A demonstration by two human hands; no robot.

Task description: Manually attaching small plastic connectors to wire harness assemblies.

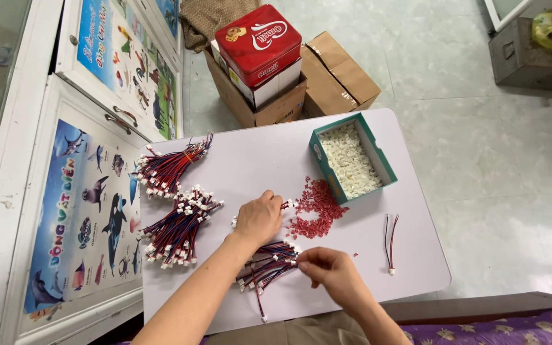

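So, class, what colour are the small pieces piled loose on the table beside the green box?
Red: the pile of small pieces shows clearly in the head view.

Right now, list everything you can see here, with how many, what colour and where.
table: one, white, centre
wire bundles: two tied, red, blue and black, table's left side
loose wires: one pile, same colours, between the hands
single wire: one, red and black, table's right
red pieces: one heap, beside the box
box: one, green, holding white pieces
cartons: two, brown, on the floor beyond the table
tin: one, red, on a carton
cabinet: one, white with animal posters, left
left hand: on wires near the red heap
right hand: pinching a wire end
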